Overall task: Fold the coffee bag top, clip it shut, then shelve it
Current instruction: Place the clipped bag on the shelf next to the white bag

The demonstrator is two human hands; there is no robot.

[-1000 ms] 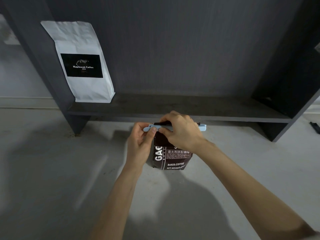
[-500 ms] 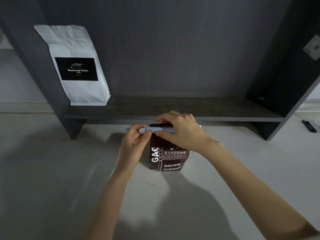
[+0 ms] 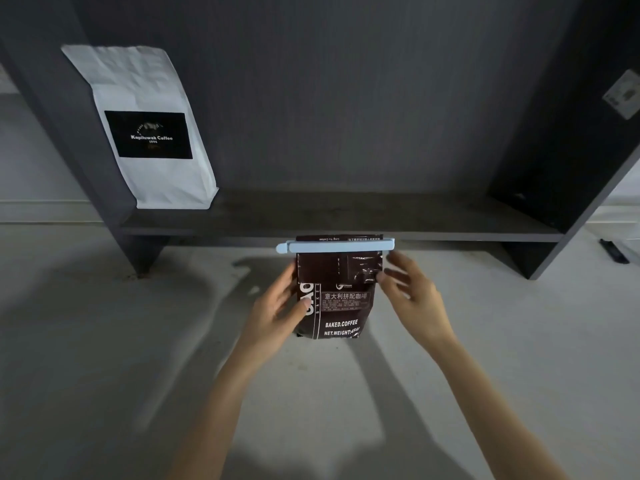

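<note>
A dark brown coffee bag (image 3: 341,306) stands upright on the pale floor just in front of the shelf. A light blue clip (image 3: 336,246) runs across its folded top, sticking out past both edges. My left hand (image 3: 277,317) grips the bag's left side with the thumb on the front. At the bag's right edge my right hand (image 3: 412,299) has its fingers spread, the fingertips at or just off the edge, holding nothing. The dark shelf board (image 3: 381,216) lies directly behind the bag.
A white coffee bag (image 3: 149,133) with a black label leans at the shelf's left end against the side panel. The dark right side panel carries a small sticker (image 3: 623,95). A small black object (image 3: 614,251) lies on the floor at far right.
Both hands have left the clip and dropped to the bag's sides. The clip now sits alone across the folded top.
</note>
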